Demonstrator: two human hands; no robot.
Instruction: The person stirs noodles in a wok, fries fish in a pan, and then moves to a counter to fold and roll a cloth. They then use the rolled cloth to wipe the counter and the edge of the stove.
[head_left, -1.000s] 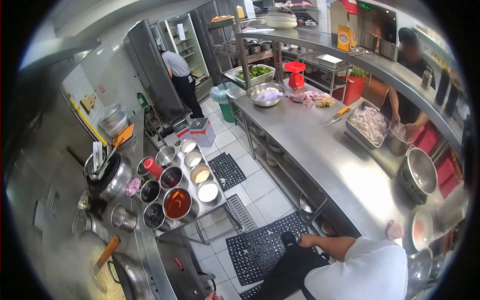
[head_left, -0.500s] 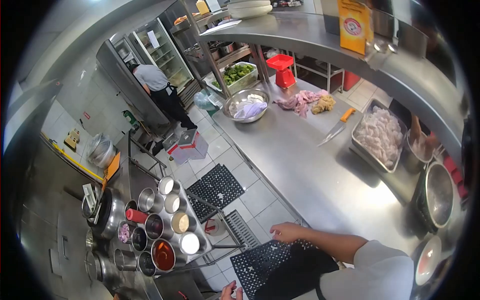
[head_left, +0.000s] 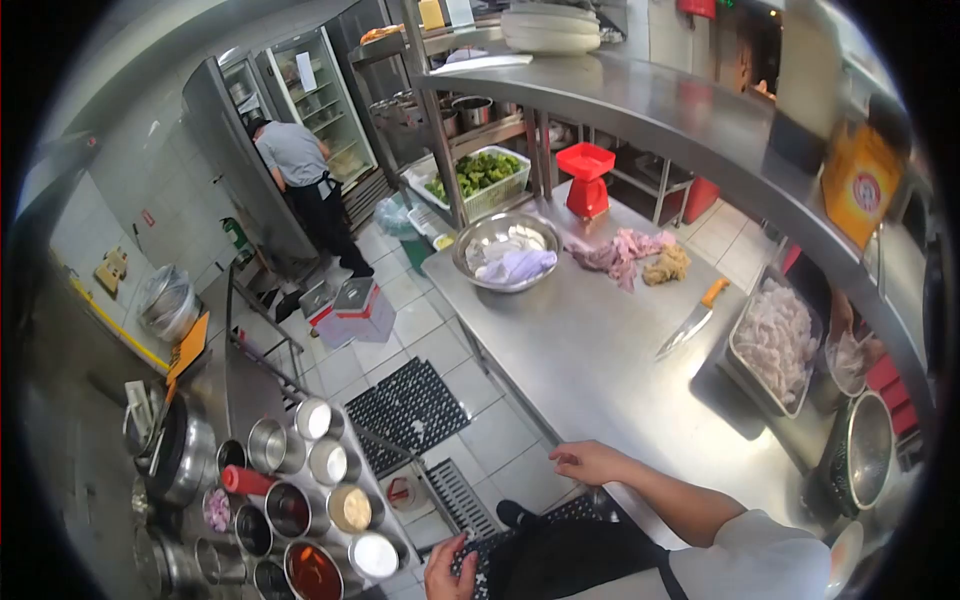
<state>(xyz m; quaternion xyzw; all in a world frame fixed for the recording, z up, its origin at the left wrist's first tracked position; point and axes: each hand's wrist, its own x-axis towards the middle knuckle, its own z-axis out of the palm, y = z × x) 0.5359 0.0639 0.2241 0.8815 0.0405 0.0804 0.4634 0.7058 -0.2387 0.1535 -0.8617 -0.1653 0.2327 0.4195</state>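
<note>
My right hand (head_left: 590,463) hovers by the near edge of the steel counter (head_left: 560,360), its fingers loosely bent and holding nothing. Low in the view is my left hand (head_left: 450,572), partly cut off, with thumb and fingers apart and nothing seen in it. It is nearest a group of metal containers, among them one of white contents (head_left: 375,555) and one of red sauce (head_left: 313,572). On the counter lie an orange-handled knife (head_left: 692,320), pink raw meat scraps (head_left: 625,255) and a tan lump (head_left: 666,264). A steel bowl (head_left: 507,252) holds a whitish-lilac item.
A tray of pale raw meat (head_left: 772,345) sits on the right, beside another person's hand (head_left: 845,318) at a metal pot. A co-worker (head_left: 305,180) bends into a fridge. A red scale (head_left: 587,185), a basket of greens (head_left: 485,178) and floor mats (head_left: 410,415) are around.
The view has shifted, so the counter and shelf sit differently in it. My left hand has come further into view; my right hand is now by the counter edge.
</note>
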